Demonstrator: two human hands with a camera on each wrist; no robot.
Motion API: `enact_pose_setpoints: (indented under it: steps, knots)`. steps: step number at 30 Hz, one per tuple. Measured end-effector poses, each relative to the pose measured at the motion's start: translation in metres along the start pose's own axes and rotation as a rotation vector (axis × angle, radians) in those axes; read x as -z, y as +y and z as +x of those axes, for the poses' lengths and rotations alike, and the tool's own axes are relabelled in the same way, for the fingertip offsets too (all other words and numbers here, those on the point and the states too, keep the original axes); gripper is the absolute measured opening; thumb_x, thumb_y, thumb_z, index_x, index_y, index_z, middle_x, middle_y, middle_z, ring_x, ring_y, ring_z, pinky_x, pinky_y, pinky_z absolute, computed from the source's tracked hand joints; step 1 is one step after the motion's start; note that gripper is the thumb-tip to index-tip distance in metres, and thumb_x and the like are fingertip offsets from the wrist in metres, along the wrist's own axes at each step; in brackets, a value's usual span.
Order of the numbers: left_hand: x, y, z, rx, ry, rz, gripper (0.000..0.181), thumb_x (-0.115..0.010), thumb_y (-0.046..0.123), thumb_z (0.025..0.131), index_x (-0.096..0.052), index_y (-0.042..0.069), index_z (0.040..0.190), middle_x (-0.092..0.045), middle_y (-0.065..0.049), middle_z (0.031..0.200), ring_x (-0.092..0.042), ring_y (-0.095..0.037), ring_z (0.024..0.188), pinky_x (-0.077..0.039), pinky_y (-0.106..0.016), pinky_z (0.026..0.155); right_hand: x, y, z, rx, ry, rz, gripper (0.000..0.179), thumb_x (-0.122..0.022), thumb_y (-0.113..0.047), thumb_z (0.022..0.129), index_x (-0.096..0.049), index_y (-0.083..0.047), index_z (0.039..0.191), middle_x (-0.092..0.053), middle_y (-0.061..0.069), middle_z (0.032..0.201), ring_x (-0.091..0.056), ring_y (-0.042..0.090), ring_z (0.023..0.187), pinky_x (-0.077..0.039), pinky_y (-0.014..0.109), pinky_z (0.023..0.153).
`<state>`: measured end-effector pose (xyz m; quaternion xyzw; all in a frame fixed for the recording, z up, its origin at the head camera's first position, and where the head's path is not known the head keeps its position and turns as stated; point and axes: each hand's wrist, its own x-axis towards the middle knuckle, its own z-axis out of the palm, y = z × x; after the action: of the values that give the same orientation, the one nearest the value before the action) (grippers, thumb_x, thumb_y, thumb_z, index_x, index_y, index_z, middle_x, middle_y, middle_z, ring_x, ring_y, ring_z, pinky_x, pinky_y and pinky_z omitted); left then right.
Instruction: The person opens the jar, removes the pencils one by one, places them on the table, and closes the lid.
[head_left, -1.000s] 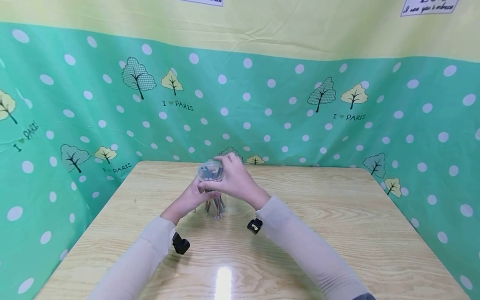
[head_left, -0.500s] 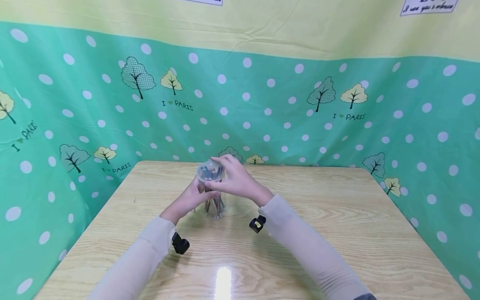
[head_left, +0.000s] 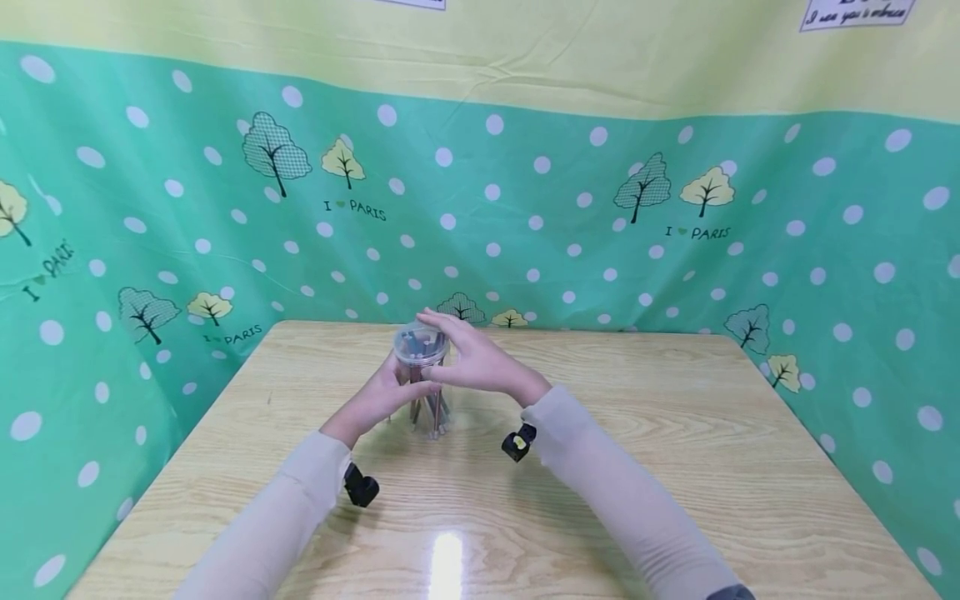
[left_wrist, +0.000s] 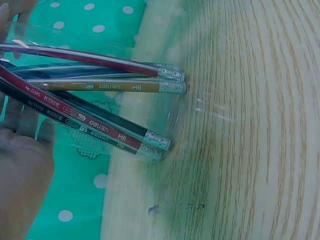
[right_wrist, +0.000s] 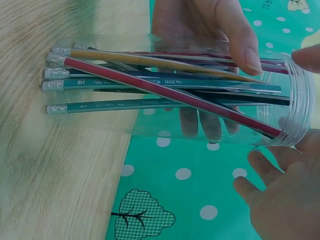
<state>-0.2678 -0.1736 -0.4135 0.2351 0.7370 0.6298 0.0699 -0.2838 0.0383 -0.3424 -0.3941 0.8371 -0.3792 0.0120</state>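
Note:
A tall clear plastic jar (head_left: 448,400) stands upright at the left of the table's far half. Inside, several striped pencils (right_wrist: 165,84) in red, green, dark and gold lean with their metal-capped eraser ends down. My left hand (head_left: 377,400) grips the jar's body from the left, its thumb across the near side. On top, my right hand (head_left: 480,360) holds the clear ridged lid (right_wrist: 302,100) by its edge, thumb on the near side and fingers at the far side. The lid sits on the jar's mouth. The right palm partly hides the lid in the head view.
The wooden table (head_left: 637,467) has its far edge close behind the jar. A green and yellow patterned curtain (head_left: 525,208) hangs around its back and sides. A black wrist camera (head_left: 362,487) hangs under the left sleeve, another black wrist camera (head_left: 517,442) under the right.
My right hand has turned around the lid: its thumb has slid to the right along the near edge, and the wrist has shifted slightly right. The left hand and jar stay in place.

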Motion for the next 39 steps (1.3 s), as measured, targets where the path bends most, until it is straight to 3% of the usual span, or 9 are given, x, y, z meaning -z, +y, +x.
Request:
enact_pose_setpoints:
  steps: [4, 9, 15, 24, 39]
  knots:
    - [0.0003, 0.0004, 0.0008, -0.010, -0.005, -0.006, 0.086, -0.070, 0.015, 0.096, -0.014, 0.028, 0.160, -0.042, -0.010, 0.152, -0.046, -0.029, 0.135, -0.039, -0.048, 0.110, -0.0008, -0.0011, 0.0002, -0.005, 0.007, -0.009, 0.087, -0.077, -0.044, 0.086, -0.032, -0.023, 0.158, -0.020, 0.001, 0.165, -0.018, 0.021, 0.150, -0.025, 0.058, 0.115]
    - [0.0003, 0.0021, -0.0004, 0.009, 0.001, 0.012, 0.086, -0.070, 0.019, 0.096, -0.014, 0.031, 0.160, -0.043, -0.007, 0.152, -0.046, -0.028, 0.135, -0.039, -0.050, 0.110, -0.0040, -0.0021, 0.0019, -0.020, 0.054, -0.038, 0.090, -0.078, -0.051, 0.084, -0.033, -0.021, 0.157, -0.027, 0.004, 0.161, -0.025, 0.020, 0.146, -0.030, 0.055, 0.114]
    - [-0.0003, 0.0023, -0.0014, -0.007, -0.016, -0.004, 0.084, -0.069, 0.019, 0.097, -0.014, 0.032, 0.160, -0.040, -0.005, 0.155, -0.043, -0.027, 0.138, -0.039, -0.049, 0.110, -0.0061, -0.0031, 0.0021, -0.008, 0.086, -0.048, 0.087, -0.078, -0.047, 0.086, -0.037, -0.017, 0.155, -0.037, 0.005, 0.155, -0.035, 0.019, 0.140, -0.036, 0.050, 0.111]
    - [-0.0008, 0.0017, -0.0011, -0.010, -0.019, -0.008, 0.084, -0.068, 0.016, 0.097, -0.014, 0.029, 0.160, -0.037, -0.005, 0.157, -0.038, -0.025, 0.141, -0.036, -0.049, 0.112, -0.0053, -0.0028, 0.0013, 0.008, 0.064, -0.041, 0.074, -0.073, -0.042, 0.092, -0.042, -0.013, 0.153, -0.048, 0.005, 0.142, -0.044, 0.017, 0.126, -0.043, 0.042, 0.102]
    - [0.0008, -0.0016, 0.0000, -0.010, -0.017, -0.009, 0.087, -0.070, 0.019, 0.097, -0.012, 0.029, 0.160, -0.034, -0.005, 0.159, -0.034, -0.024, 0.144, -0.033, -0.049, 0.114, -0.0048, -0.0023, 0.0014, 0.007, 0.053, -0.032, 0.073, -0.072, -0.042, 0.093, -0.042, -0.012, 0.152, -0.049, 0.004, 0.141, -0.045, 0.016, 0.123, -0.045, 0.041, 0.099]
